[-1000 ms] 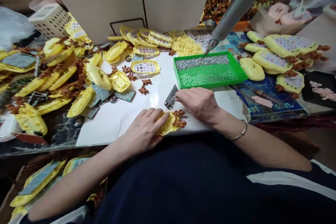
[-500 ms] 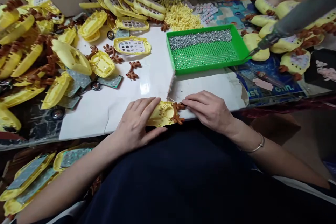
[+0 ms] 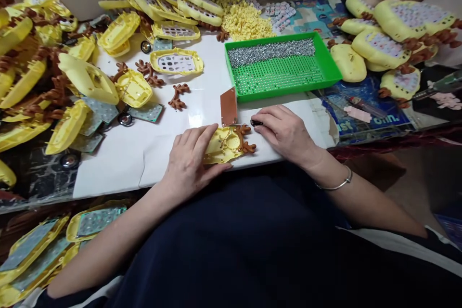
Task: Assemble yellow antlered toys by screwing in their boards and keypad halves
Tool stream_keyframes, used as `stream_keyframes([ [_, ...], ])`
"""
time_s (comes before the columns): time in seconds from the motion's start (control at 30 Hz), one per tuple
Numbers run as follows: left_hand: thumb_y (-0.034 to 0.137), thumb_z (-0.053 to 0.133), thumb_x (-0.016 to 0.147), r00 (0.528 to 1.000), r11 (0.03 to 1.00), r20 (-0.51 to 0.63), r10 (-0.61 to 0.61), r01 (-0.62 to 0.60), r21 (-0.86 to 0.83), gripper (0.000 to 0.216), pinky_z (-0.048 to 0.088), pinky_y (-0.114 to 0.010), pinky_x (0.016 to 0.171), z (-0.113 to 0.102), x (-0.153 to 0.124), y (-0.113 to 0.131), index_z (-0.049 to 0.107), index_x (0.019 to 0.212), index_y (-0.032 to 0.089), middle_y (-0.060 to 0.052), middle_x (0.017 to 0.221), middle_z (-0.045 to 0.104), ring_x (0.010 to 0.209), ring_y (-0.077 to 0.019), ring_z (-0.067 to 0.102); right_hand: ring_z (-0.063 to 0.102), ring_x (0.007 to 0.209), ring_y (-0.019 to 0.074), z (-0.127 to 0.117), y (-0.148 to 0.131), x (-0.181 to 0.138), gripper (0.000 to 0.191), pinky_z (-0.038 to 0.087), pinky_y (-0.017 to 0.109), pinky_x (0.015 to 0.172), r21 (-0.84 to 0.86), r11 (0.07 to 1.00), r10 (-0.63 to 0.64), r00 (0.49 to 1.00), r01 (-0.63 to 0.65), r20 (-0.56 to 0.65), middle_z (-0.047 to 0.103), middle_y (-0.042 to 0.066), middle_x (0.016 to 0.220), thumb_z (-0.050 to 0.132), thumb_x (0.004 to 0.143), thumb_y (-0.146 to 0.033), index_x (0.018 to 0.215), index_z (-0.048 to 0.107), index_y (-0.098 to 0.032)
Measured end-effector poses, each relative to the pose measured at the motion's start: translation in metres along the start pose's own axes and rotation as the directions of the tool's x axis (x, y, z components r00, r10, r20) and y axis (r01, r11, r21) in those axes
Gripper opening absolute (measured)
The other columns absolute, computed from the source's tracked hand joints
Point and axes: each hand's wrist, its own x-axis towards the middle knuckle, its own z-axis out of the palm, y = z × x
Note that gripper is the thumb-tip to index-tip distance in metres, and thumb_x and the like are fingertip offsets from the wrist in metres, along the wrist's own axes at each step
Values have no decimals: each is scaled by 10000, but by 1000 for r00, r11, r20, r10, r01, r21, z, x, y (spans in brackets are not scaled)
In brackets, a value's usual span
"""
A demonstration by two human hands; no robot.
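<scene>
My left hand point(image 3: 189, 159) grips the left end of a yellow plastic toy shell point(image 3: 216, 151), fingers over its far side and thumb along the near edge. The shell lies hollow side up by the table's front edge, with a round recess inside. Brown antler-shaped pieces point(image 3: 249, 147) stick out at its right end. Thin wires run from the shell towards a brown circuit board point(image 3: 228, 107) tilted up just behind it. To the right, my right hand point(image 3: 287, 132) pinches a small dark part point(image 3: 256, 123), partly hidden by the fingers, apart from the shell.
A green tray point(image 3: 285, 91) of screws stands behind the hands. Yellow shells point(image 3: 88, 77), antler pieces point(image 3: 178, 96) and round speakers point(image 3: 124, 119) crowd the left. Small yellow pieces point(image 3: 247, 24) are heaped at the back. Assembled yellow toys point(image 3: 382, 48) and a screwdriver point(image 3: 443, 84) are at right.
My right hand has moved slightly back from the antlers, and a dark part now shows in its fingers. The circuit board now shows its brown face. The hanging screwdriver has swung right.
</scene>
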Motion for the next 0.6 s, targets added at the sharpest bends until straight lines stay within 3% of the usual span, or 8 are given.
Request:
stream_keyframes([
  [0.13,544,588,837,1000,1000,16,-24,24,-10,701,438,-400,853,1,-1,-1,340,1394,199,-137,1197,596,1029,-284,564,619,924,213,-12,-12,-1,220,519,374,821,118,992,48,997,-41,-61,672,89,991,496,930,-270,1043,667,-192],
  [0.27,583,571,829,998,998,37,-49,50,-27,729,426,-414,869,2,-2,-2,332,1405,204,-135,1208,589,1048,-295,552,628,892,192,-18,-27,-4,232,512,345,782,268,961,-75,997,70,8,694,70,937,559,901,-386,988,673,-203],
  [0.43,565,569,838,997,997,36,-62,63,-38,720,419,-410,858,1,-2,0,336,1406,188,-137,1188,593,1030,-293,548,638,851,164,-9,-31,-10,194,515,309,769,258,960,-112,994,106,7,708,74,909,540,922,-301,969,668,-164],
  [0.6,569,563,843,999,998,16,-52,52,-23,694,425,-390,838,1,-2,0,358,1377,176,-131,1160,598,1009,-278,547,636,847,148,-10,-30,-10,177,541,283,757,318,946,-74,996,56,44,689,69,913,541,920,-294,952,682,-193],
])
